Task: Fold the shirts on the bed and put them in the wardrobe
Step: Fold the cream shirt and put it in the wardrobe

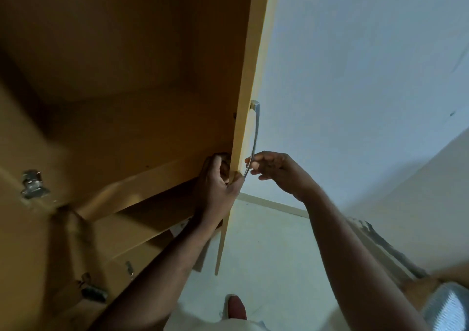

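We're indoors, in a home, and it looks like a bedroom: a tall yellow-brown wooden wardrobe [127,102] stands open right in front, wooden shelves [142,186] inside, silver metal hinges [33,183] at its left, a curved silver metal handle [255,137] on its narrow wooden door [247,77]. Beside it, a plain pale painted wall [355,77], a beige skirting board [274,205], a pale smooth floor [266,254].
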